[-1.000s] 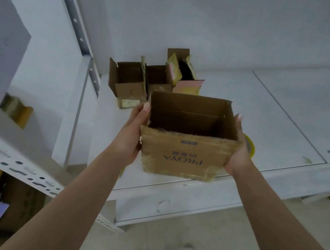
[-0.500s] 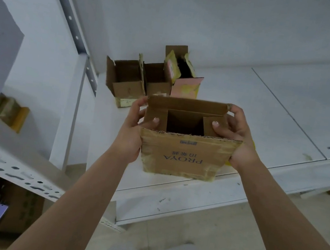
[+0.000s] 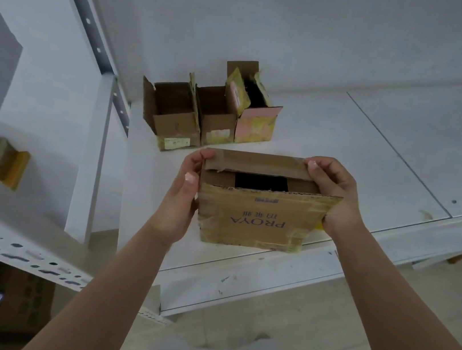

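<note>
— Hands first: what is the grip like?

— Both are closed on one thing. The left hand [image 3: 181, 197] clasps the left side of a brown cardboard box [image 3: 256, 217] printed PROYA. Its thumb lies along the side wall and its fingers curl over the top corner. The right hand [image 3: 338, 193] holds the right side, fingers hooked over the other top corner.

— What exactly are the fingers on?

— The far flap [image 3: 258, 164], taped along its edge, which lies folded over the top. Each hand presses one end of it.

— So the box is shut?

— Not fully. A dark gap [image 3: 262, 181] shows between that flap and the near wall, whose print reads upside down from the camera.

— Where is the box?

— Between the two hands, over the front edge of a white shelf board [image 3: 349, 138]. Whether its bottom touches the board I cannot tell.

— And around it?

— Three small open cartons stand in a touching row at the back left of the board: a brown carton [image 3: 175, 115], a second brown carton [image 3: 217, 119] and a pink-and-yellow carton [image 3: 256, 124]. A white upright post [image 3: 89, 153] stands left of the board. A scrap of yellow [image 3: 318, 225] peeks out under the right hand, too little to name.

— Anything in the way?

— The cartons sit nearest, beyond the box's far side, touching neither box nor hands.
</note>
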The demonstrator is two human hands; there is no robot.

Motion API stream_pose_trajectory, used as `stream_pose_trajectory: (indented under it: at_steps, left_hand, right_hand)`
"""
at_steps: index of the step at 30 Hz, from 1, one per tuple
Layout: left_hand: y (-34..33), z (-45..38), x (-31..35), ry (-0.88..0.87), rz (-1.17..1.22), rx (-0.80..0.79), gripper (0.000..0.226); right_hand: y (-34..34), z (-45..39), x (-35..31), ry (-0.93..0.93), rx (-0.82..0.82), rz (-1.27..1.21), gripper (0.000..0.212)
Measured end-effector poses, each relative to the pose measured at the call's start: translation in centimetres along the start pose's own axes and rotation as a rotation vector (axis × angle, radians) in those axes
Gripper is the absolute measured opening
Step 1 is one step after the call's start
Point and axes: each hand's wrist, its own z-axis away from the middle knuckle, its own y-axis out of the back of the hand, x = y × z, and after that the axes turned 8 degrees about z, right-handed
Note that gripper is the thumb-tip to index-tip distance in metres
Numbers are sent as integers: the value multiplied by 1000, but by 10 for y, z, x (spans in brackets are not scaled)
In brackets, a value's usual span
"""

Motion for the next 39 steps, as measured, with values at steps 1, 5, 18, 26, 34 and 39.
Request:
stream_pose_trajectory:
  at_steps: [1, 5, 18, 26, 34, 39]
  left_hand:
    - [-4, 0, 3, 3, 0, 42, 65]
    - [-10, -7, 8, 33, 30, 279, 21]
    - [-74, -30, 31, -78, -1405, -163, 61]
    - [-71, -42, 17, 22, -1713, -277, 81]
    - [-83, -43, 28, 126, -1713, -327, 71]
    - [-90, -49, 30, 74, -1515, -317, 66]
  right_hand:
    - [-1, 1, 0, -7, 12, -10, 10]
    - [-1, 3, -2, -94, 11, -94, 39]
    - [15, 10, -16, -35, -160, 279, 8]
    - [74, -5, -6, -71, -301, 850, 26]
    - [95, -7, 16, 38, -241, 1942, 32]
    - [107, -9, -49, 109, -74, 1304, 16]
